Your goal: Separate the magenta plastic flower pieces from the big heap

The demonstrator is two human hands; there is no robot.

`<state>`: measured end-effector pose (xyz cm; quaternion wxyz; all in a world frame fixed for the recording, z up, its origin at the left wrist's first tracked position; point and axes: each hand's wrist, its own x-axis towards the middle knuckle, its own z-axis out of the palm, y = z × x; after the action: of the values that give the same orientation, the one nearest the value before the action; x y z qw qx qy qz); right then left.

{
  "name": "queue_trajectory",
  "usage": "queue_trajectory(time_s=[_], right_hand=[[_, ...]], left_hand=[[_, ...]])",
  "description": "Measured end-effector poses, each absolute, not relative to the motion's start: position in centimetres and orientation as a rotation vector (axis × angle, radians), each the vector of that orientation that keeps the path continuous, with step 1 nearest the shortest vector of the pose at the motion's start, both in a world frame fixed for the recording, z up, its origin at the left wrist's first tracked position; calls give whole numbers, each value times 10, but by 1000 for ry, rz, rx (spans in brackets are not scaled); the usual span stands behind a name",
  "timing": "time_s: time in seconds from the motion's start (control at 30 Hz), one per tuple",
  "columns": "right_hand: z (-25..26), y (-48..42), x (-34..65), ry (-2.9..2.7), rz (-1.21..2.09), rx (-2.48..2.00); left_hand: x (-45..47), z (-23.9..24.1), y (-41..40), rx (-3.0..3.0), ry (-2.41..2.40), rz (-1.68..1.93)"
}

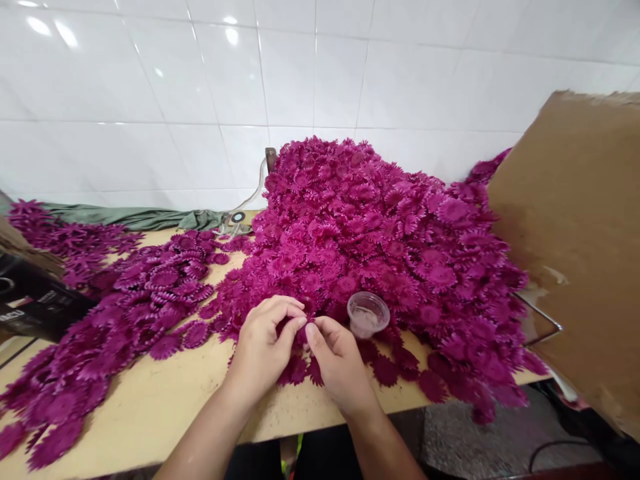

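My left hand [267, 343] and my right hand [340, 360] meet above the table's front part, fingertips nearly touching. Both are closed in a pinch on a small magenta artificial flower piece [301, 335], mostly covered by the fingers. Just right of my right hand, a clear plastic cup [369, 315] stands among the flowers; its contents are hard to make out. Behind both hands rises a large heap of magenta artificial flowers [350, 220] with fringed petals. Several loose flower pieces lie on the wood under and beside my fingers.
A second pile of magenta flower pieces [145, 293] spreads along the left of the pale wooden table [165, 407]. Brown cardboard [575, 253] stands at the right, a dark box [40, 300] at the left. Green cloth [130, 217] lies along the white tiled wall [200, 80].
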<state>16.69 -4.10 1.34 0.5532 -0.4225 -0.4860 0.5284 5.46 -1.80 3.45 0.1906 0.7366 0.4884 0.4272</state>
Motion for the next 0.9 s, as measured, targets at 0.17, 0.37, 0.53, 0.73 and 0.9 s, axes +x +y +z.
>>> queue_trajectory(time_s=[0.17,0.37,0.53,0.73,0.9], right_hand=[[16,-40,163,-1188,1070,-1094],[25,-54,162,-1301,901,-1132],[24,-56,167,-1225,1061,-1047],[24,-30,166,-1148,1316,-965],[18,-30,159,-1121,1239,-986]], left_hand=[[65,31,-21,2020,1492,1293],[45,41,6,1774,1686,1567],[18,52,18,1439,1618,1642],[52,44,-13,1516,1201,1201],[60,37,-14,1548,1313,1275]])
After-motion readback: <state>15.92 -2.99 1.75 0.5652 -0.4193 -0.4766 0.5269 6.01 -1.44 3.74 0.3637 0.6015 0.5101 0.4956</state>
